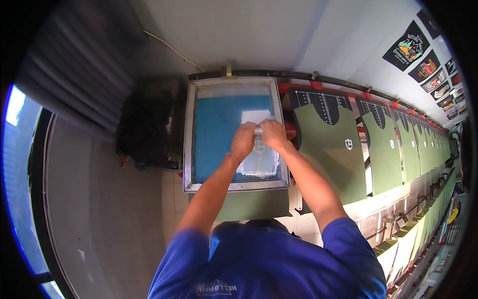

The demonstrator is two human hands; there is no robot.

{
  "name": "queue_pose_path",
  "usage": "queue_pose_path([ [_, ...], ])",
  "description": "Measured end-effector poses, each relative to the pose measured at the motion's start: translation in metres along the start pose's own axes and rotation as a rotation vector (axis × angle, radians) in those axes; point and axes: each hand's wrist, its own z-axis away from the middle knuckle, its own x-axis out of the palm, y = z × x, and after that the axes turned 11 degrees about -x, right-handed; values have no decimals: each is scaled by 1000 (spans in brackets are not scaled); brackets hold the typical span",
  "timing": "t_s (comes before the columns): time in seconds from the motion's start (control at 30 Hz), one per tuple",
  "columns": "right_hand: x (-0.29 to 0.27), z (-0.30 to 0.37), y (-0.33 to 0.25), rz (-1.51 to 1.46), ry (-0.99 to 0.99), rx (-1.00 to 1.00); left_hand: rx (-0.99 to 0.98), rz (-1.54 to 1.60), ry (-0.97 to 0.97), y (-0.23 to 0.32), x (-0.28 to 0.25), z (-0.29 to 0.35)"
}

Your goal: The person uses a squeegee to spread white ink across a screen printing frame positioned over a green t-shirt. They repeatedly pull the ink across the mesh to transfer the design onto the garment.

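Left hand (243, 140) and right hand (272, 133) have fingers wrapped round what looks like a squeegee (258, 130), right of centre over the blue screen (216, 129) inside its frame (187, 149). Reads as a mid-print stroke, blade contact hidden; next move likely wants even two-handed pressure, frame flat over the green fabric (254, 205).

This was a screen-printing workshop: a blue-meshed screen (216, 134) lay beside a long row of boards (323, 98), which bore green shirts (328, 154) with small emblems (349, 144), and printed samples (411, 47) hung on the wall (356, 47).
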Motion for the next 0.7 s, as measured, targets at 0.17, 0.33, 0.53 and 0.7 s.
queue_pose_path([
  [0.17,2,46,-14,-59,71,-66,48,-16,-12,17,-1,39],
  [0.33,-6,105,-56,-39,166,-110,82,-61,-8,42,-14,100],
  [0.53,39,194,-91,-63,190,-133,114,-232,-31,40,5,198],
  [0.7,31,221,-98,-163,102,-131,90,-120,-187,46,-33,216],
])
